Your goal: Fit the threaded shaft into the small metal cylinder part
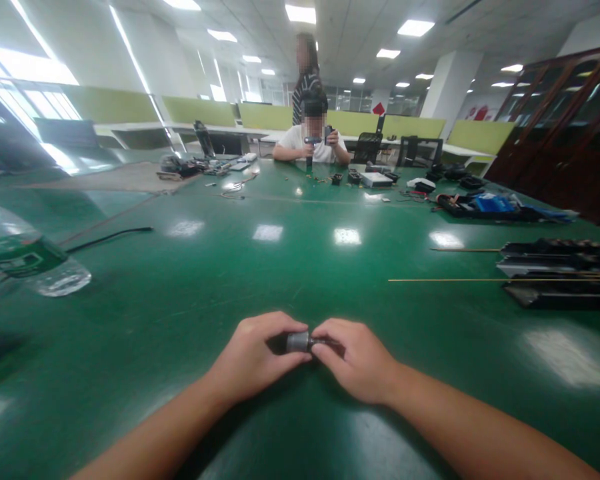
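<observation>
Just above the green tabletop, near its front, both my hands meet at a small grey metal cylinder [297, 343]. My left hand [257, 350] grips the cylinder from the left, thumb below and fingers above. From the right, my right hand [355, 353] pinches a thin dark part [312, 343] at the cylinder's right end. That part lies in line with the cylinder, and my right fingers cover much of it. Whether the two pieces are joined or only touching, I cannot tell.
A clear plastic bottle [30, 250] lies tilted at the left, near a black cable [113, 237]. At the right are black trays [555, 293] and thin yellow rods [440, 281]. Across the green table [220, 267] sits a person [323, 150] holding devices; another stands behind.
</observation>
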{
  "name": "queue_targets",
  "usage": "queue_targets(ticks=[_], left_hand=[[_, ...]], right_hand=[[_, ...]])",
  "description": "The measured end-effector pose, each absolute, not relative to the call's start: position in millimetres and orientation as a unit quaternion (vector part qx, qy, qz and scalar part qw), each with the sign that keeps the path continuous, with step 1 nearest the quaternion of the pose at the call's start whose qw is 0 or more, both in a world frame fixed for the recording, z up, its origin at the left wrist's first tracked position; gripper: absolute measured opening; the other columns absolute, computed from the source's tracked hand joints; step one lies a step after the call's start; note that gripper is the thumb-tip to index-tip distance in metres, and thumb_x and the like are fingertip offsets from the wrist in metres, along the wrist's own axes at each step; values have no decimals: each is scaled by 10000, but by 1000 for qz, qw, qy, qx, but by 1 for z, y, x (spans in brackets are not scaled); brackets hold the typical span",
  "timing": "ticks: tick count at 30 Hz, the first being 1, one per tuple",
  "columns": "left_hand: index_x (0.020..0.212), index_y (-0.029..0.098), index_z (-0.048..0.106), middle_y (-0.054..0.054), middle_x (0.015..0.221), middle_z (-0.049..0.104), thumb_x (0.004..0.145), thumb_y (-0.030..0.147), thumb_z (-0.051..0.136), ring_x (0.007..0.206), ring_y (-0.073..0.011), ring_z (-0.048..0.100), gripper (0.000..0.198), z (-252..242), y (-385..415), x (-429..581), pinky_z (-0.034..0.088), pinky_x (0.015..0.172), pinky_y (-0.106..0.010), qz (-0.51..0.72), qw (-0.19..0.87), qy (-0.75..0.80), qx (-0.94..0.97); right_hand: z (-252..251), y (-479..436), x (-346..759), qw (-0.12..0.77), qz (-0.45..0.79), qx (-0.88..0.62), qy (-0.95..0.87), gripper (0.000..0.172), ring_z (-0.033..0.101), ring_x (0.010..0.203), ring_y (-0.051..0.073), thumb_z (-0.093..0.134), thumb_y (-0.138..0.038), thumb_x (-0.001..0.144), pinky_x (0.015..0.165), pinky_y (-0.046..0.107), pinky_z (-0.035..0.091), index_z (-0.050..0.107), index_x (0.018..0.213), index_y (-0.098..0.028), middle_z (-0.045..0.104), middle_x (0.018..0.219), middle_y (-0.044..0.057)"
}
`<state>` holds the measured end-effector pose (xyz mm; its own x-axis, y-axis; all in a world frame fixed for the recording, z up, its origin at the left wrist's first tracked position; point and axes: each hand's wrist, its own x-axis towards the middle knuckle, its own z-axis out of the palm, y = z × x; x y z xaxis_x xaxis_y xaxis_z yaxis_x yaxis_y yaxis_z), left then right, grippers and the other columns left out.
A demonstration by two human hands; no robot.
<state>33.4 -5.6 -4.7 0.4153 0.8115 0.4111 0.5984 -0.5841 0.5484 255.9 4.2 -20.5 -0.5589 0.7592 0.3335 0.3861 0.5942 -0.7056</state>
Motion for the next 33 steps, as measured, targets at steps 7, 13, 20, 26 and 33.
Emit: queue_targets(ticks=[7,13,20,26,33], left_hand=[[986,259,722,42,891,738,748,301,830,801,-109,689,265,-6,-5,34,516,744,-198,336,158,430,823],[998,256,724,36,899,739,753,303,825,801,-110,690,269,-6,-6,34,521,745,-199,337,157,428,824],[1003,258,722,32,906,740,760,312,819,812,-112,693,267,-7,-6,32,526,754,-202,340,146,422,828],[1000,240,727,11,901,743,760,312,816,805,-126,698,265,-7,-7,33,536,745,-210,344,138,421,828],[996,230,736,-13,906,748,765,331,810,808,-150,703,263,-4,-7,31,547,749,-232,339,142,426,827]], right_hand=[[-20,4,257,318,292,-342,-835,94,637,841,161,595,-208,939,769,267,451,677,979,-189,695,917,23],[-20,4,256,315,288,-344,-836,98,634,828,163,592,-218,941,756,269,447,678,979,-188,693,909,25],[-18,4,256,318,287,-342,-837,96,628,809,156,592,-219,943,737,261,444,678,975,-191,690,897,18],[-19,4,257,319,286,-338,-838,101,629,816,154,593,-221,944,744,260,446,679,984,-186,691,908,20],[-16,4,257,321,285,-335,-839,87,624,802,151,600,-207,938,734,257,447,678,971,-185,687,892,18]])
